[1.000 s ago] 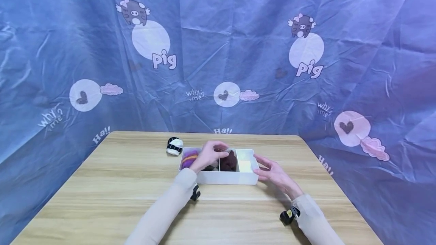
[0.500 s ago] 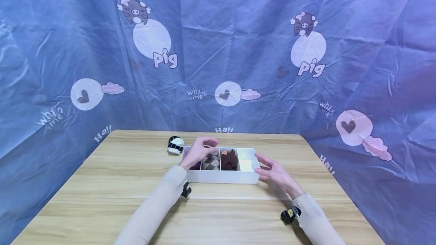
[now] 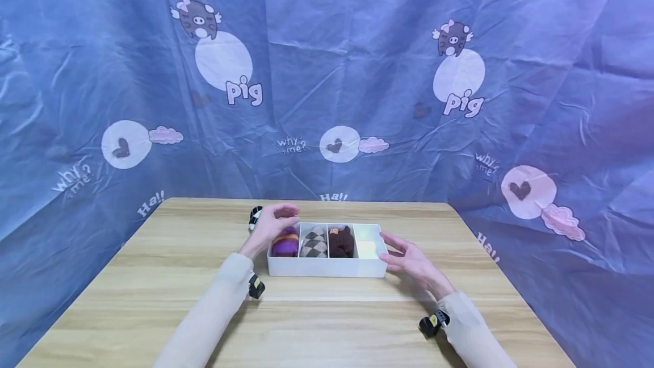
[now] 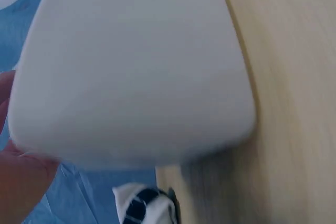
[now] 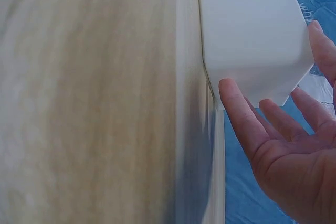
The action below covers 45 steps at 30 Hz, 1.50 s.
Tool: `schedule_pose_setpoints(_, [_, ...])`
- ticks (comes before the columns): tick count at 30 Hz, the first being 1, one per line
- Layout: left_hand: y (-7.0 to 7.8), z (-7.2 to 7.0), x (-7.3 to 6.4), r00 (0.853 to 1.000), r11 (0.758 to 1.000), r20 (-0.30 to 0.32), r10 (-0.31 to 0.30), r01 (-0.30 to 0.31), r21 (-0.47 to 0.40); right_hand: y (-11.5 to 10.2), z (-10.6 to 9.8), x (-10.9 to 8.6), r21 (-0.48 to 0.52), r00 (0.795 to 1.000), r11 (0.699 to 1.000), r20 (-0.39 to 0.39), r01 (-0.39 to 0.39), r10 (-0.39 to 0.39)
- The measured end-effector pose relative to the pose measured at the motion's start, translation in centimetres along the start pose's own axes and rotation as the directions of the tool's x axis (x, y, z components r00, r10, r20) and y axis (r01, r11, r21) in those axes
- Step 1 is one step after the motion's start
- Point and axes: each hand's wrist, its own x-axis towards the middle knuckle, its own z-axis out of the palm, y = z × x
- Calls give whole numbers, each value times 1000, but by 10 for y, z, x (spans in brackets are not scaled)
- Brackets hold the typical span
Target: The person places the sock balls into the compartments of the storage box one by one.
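A white divided box [image 3: 327, 267] sits on the table, with rolled socks in three of its compartments: a purple pair with an orange stripe [image 3: 285, 247], a grey argyle pair [image 3: 314, 243] and a dark brown pair [image 3: 341, 244]. The rightmost compartment is bare. My left hand [image 3: 271, 225] hovers over the box's left end, its fingers loosely bent and nothing seen between them. Just behind it lies a rolled black-and-white sock pair [image 3: 254, 218], partly hidden by that hand. At the box's right end, my right hand [image 5: 294, 156] touches the wall with spread, fairly straight fingers.
The wooden table [image 3: 332, 328] stretches toward me in front of the box. A blue curtain [image 3: 327, 72] with pig prints hangs behind the table and along both sides. Each wrist carries a small black camera [image 3: 434, 323].
My left hand has moved left along the box, from above the middle compartments to its left end, uncovering the argyle socks and the purple socks. My right hand stays at the right end.
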Motion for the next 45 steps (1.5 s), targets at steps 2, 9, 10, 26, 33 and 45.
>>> schedule_pose_setpoints(2, [-4,-8,-2,1000,1000,-13,4,-5,-6,-1,0,0,0,1000,1000,3,0,0])
schedule_pose_setpoints(9, [-10,-35,-4,998,1000,-56,24,-23,10,-4,1,0,6,1000,1000,0,4,-4])
schedule_pose_setpoints(10, [-11,-38,-4,998,1000,-67,21,-20,8,-4,1,0,7,1000,1000,0,1,-1])
schedule_pose_setpoints(26, [-35,-79,8,982,975,-181,-48,85,206,0,1,1,3,1000,1000,-9,-10,10])
schedule_pose_setpoints(33, [-46,-80,12,981,950,-164,-99,143,279,-1,1,-1,-6,1000,1000,6,-1,1])
schedule_pose_setpoints(45, [-50,-67,8,982,940,-67,-176,188,283,0,-2,-4,-9,1000,1000,11,-3,3])
